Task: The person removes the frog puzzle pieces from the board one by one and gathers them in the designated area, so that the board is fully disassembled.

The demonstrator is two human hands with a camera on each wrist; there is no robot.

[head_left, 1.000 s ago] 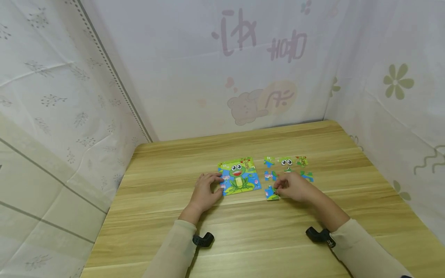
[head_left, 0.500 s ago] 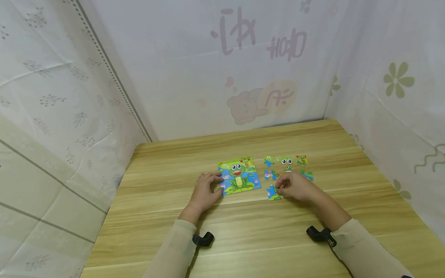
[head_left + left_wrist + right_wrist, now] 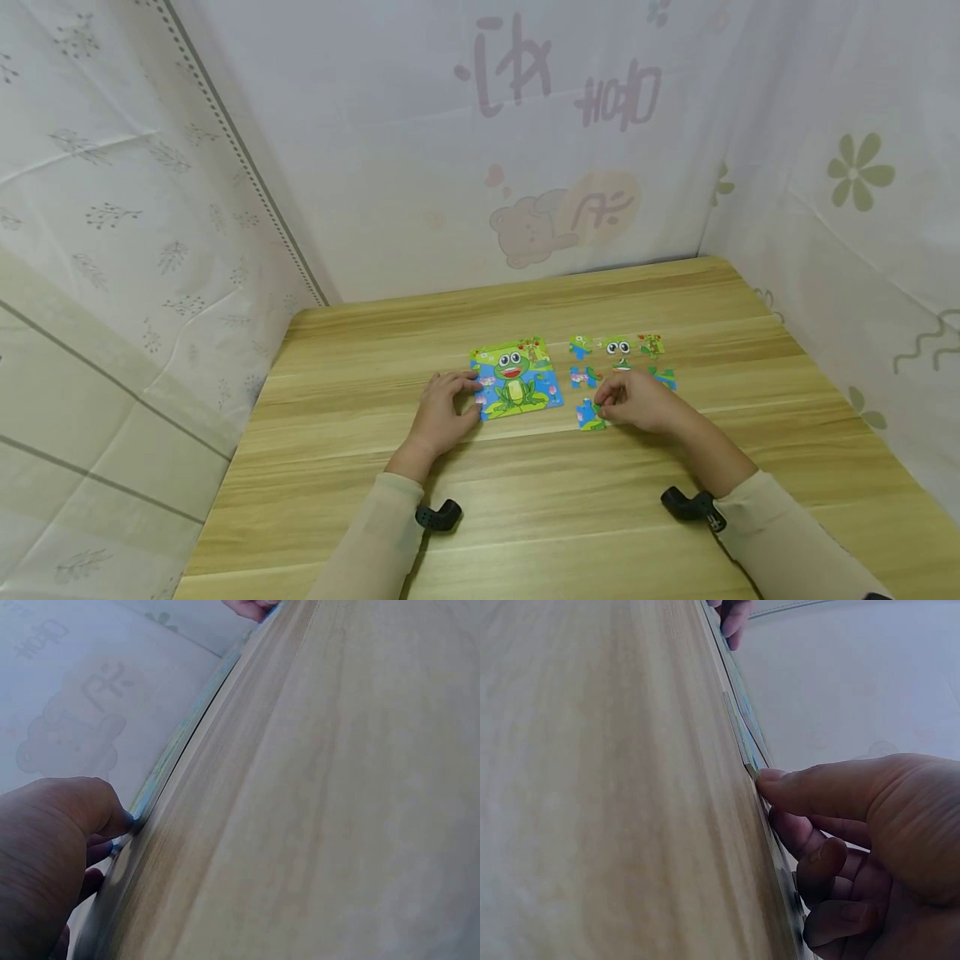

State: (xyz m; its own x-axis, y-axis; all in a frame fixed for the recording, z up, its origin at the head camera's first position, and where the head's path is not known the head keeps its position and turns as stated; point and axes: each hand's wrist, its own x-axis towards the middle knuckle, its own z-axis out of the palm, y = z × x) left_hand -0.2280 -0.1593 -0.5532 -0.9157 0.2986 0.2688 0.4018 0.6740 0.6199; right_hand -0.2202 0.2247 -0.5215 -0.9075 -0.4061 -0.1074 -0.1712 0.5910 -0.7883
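Observation:
A square frog puzzle (image 3: pixel 517 379), its picture whole, lies flat on the table. My left hand (image 3: pixel 442 421) rests at its left edge, with thumb and fingertips touching the border; the left wrist view shows the same hand (image 3: pixel 56 847) at the edge. To the right are several loose puzzle pieces set out in rows, including one with the frog's eyes (image 3: pixel 618 347). My right hand (image 3: pixel 637 402) pinches the right side of a blue and green corner puzzle piece (image 3: pixel 587 414) at the table surface. This hand hides some pieces behind it.
The wood-grain table (image 3: pixel 525 517) carries everything. A printed cloth (image 3: pixel 420 167) hangs behind its far edge, and more cloth hangs at both sides. Other pieces lie beyond my right hand, such as the tree piece (image 3: pixel 652 346) and the pink-flower piece (image 3: pixel 582 377).
The corner puzzle piece in my right hand has shifted slightly to the right since one second ago, then stayed nearly still. My left hand and the frog puzzle have not visibly moved.

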